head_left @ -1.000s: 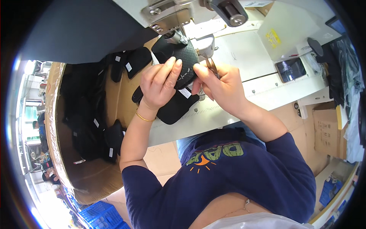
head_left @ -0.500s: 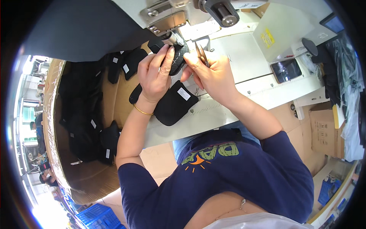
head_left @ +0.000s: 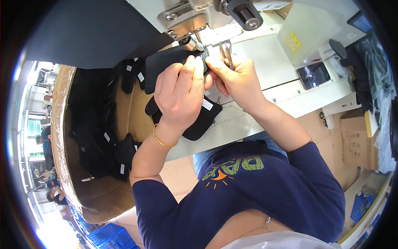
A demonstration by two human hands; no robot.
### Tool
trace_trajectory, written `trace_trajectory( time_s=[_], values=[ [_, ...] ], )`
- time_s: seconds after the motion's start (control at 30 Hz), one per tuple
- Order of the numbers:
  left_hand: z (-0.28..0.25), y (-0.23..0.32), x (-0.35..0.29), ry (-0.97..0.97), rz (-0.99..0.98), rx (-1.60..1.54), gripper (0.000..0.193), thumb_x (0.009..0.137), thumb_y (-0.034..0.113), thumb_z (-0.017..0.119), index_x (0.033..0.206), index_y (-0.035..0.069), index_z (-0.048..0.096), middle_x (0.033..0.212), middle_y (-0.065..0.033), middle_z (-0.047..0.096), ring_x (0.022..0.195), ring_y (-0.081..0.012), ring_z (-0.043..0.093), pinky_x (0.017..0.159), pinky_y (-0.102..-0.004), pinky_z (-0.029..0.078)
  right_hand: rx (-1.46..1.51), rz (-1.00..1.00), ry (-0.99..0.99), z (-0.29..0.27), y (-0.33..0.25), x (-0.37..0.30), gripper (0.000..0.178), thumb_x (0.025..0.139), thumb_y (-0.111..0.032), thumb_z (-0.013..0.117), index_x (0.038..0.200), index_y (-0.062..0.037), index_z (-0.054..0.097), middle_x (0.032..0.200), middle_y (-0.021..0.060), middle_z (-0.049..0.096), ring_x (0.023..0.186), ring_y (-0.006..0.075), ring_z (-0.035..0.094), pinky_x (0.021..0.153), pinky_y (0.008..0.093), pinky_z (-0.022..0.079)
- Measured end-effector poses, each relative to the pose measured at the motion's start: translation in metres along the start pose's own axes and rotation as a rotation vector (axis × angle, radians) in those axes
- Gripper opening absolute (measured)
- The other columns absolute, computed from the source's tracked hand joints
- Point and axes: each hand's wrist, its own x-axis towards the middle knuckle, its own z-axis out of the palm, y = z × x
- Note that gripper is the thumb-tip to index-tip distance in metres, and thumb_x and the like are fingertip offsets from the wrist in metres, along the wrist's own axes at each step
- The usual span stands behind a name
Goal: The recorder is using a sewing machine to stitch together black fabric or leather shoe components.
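Under the metal foot of a sewing machine [head_left: 192, 44] lies a black fabric piece [head_left: 163, 62]. My left hand [head_left: 178, 93] pinches its near edge, with the fingers bunched close to the foot. Beside it, my right hand [head_left: 240, 81] is closed, thumb and forefinger at the same piece's right edge. Thread snips [head_left: 228, 57] are tucked in that hand, blades pointing away from me. What the fingertips press on is partly hidden. Below my hands, another black fabric piece [head_left: 201, 124] with a white label rests at the table's front edge.
A large cardboard box [head_left: 62, 137] on the left holds several black pieces [head_left: 93, 141] with white labels. On the white table [head_left: 265, 89], a phone [head_left: 314, 76] lies to the right. A blue crate [head_left: 110, 236] sits at lower left, a carton [head_left: 358, 141] at right.
My left hand has moved right and slightly down, closer to my right hand. The black piece now extends farther left of the foot. The snips have shifted slightly right.
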Motion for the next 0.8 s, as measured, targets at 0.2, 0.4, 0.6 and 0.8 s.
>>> trace_trajectory(
  time_s=[0.2,0.4,0.6,0.8],
  values=[
    [0.004,0.003,0.002,-0.065,-0.007,0.113,0.029,0.076,0.023,0.074,0.095,0.002,0.07,0.094,-0.0052,0.066,0.085,-0.0217,0.061,0.071,-0.0336,0.045,0.026,-0.003,0.009,0.001,0.001,-0.001,0.036,0.095,-0.018,0.06,0.062,-0.0019,0.062,0.049,-0.0009,0.052,0.042,0.0024,0.04,0.038,0.0214,0.027],
    [0.002,0.014,-0.004,-0.234,-0.113,0.313,0.03,0.077,0.025,0.069,0.104,0.011,0.065,0.094,-0.0062,0.054,0.089,-0.0218,0.055,0.078,-0.0366,0.041,0.082,0.003,0.038,0.008,-0.002,-0.002,0.035,0.095,-0.017,0.06,0.063,-0.0021,0.061,0.05,-0.0024,0.052,0.042,0.0017,0.039,0.038,0.0214,0.027],
    [-0.027,0.032,-0.006,-0.338,-0.161,0.344,0.025,0.085,0.019,0.069,0.106,0.008,0.062,0.094,-0.0104,0.053,0.087,-0.0251,0.055,0.073,-0.0369,0.045,0.062,0.039,0.043,0.005,-0.005,-0.003,0.036,0.096,-0.018,0.059,0.063,-0.0024,0.063,0.048,-0.0037,0.048,0.041,0.0015,0.037,0.039,0.0214,0.025],
    [-0.022,0.034,-0.002,-0.083,0.008,0.035,0.021,0.074,-0.003,0.067,0.094,-0.007,0.06,0.093,-0.017,0.059,0.083,-0.0288,0.06,0.067,-0.0354,0.054,0.067,0.041,0.022,-0.005,-0.002,-0.002,0.036,0.094,-0.019,0.063,0.062,-0.0014,0.062,0.048,-0.0024,0.049,0.042,0.0029,0.04,0.039,0.0224,0.026]
  ],
)
